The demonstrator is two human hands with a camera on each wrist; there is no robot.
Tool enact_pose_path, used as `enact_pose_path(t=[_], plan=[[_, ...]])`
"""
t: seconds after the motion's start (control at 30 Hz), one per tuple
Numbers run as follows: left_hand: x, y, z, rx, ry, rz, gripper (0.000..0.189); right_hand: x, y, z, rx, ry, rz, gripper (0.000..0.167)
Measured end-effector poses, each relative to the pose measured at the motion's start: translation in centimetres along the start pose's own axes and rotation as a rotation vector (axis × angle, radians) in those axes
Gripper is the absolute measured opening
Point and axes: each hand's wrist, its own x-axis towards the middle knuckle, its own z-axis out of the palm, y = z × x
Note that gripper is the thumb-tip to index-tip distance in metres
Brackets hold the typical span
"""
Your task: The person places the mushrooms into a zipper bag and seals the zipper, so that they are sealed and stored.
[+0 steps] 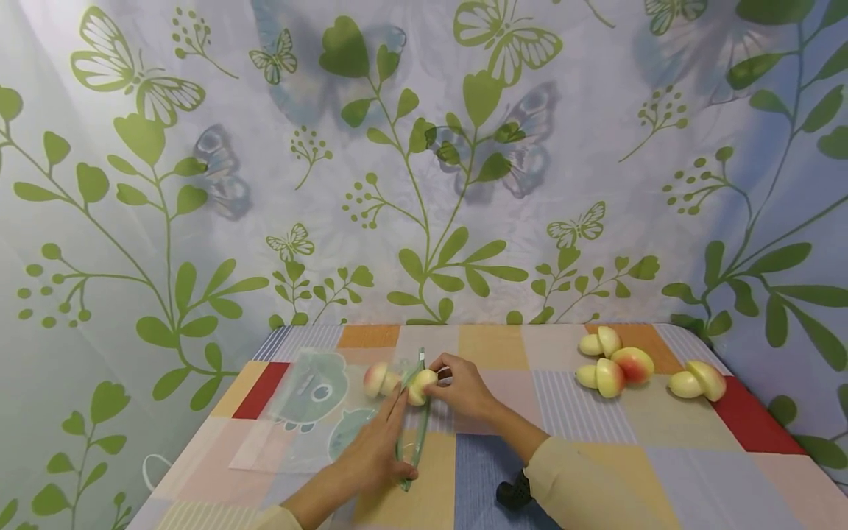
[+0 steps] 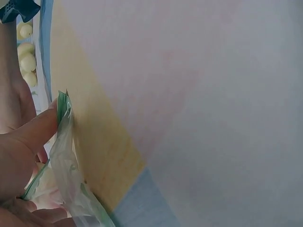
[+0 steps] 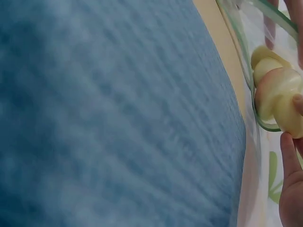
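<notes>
A clear zip bag [image 1: 265, 449] with a green zip edge and cartoon print lies flat, its mouth turned right. My left hand [image 1: 374, 449] holds that mouth spread, thumb at the near end of the green edge [image 2: 63, 106] and fingers at the far side. At the opening, my right hand [image 1: 467, 386] pinches a yellow toy mushroom [image 1: 422, 384] by its pale stem [image 3: 288, 116]. Another toy mushroom [image 1: 377, 379], with a reddish cap, shows through the plastic inside the bag. The left fingers partly cover the pinched mushroom in the head view.
Several more yellow and red toy mushrooms [image 1: 608, 377] lie at the table's back right, one [image 1: 698, 381] slightly apart. A patchwork cloth [image 1: 583, 471] covers the table. Behind it hangs a leaf-and-butterfly curtain [image 1: 424, 184]. A black device [image 1: 513, 493] sits at my right wrist.
</notes>
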Motion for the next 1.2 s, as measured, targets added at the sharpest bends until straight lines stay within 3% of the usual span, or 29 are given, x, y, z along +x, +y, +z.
enact_pose_path(t=[0.17, 0.37, 0.6, 0.77, 1.2], plan=[[-0.2, -0.1, -0.1, 0.017, -0.013, 0.013, 0.122, 0.0, 0.1, 0.1, -0.013, 0.004, 0.012, 0.026], [-0.3, -0.1, -0.2, 0.036, -0.024, 0.011, 0.117, 0.0, -0.1, 0.6, -0.047, 0.013, -0.029, 0.026], [-0.3, -0.1, -0.2, 0.054, -0.013, 0.017, 0.116, 0.4, -0.4, 1.9, -0.100, 0.076, -0.094, 0.028], [-0.2, -0.1, -0.2, 0.080, -0.001, 0.045, 0.118, 0.3, -0.7, 2.4, -0.126, 0.125, -0.069, 0.028], [-0.2, -0.2, -0.1, 0.095, 0.023, 0.063, 0.116, 0.3, -0.5, 2.6, -0.054, 0.136, 0.013, 0.026]])
